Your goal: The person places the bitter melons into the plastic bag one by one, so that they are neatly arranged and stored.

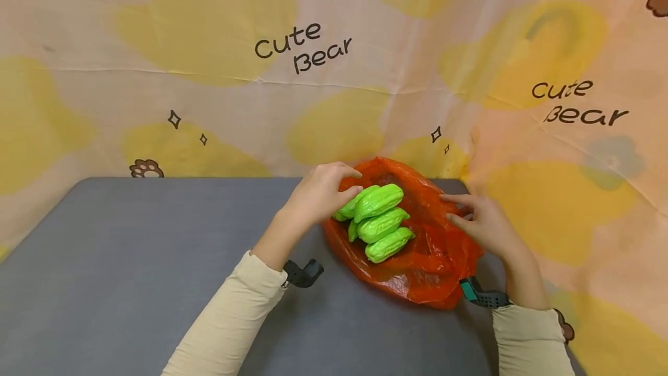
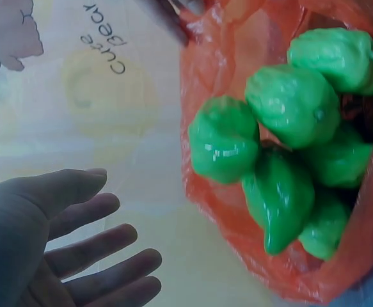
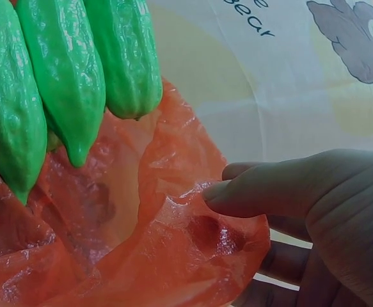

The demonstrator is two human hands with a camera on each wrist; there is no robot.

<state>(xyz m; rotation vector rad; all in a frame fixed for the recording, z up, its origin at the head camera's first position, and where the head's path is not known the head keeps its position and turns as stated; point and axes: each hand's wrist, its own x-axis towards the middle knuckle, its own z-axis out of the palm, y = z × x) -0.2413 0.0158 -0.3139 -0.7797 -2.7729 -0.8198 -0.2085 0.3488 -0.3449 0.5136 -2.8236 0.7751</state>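
Observation:
Several shiny light-green bitter melons (image 1: 383, 224) with bumpy skins lie piled in an orange-red plastic bag (image 1: 443, 260), whose mouth gapes upward. My left hand (image 1: 325, 193) hovers at the bag's far left rim, its thumb beside the topmost melons. Its fingers are spread and hold nothing, as the left wrist view shows. At the opposite rim is my right hand (image 1: 482, 222). In the right wrist view its thumb (image 3: 256, 190) lies over the bag's film, with the other fingers partly hidden behind it, so the edge sits between them.
A grey tabletop (image 1: 130, 271) carries the bag near its back right corner. Behind and to the right rises a printed cloth (image 1: 224, 115) with yellow patches and lettering. Dark wrist mounts (image 1: 304, 273) stick out below both hands.

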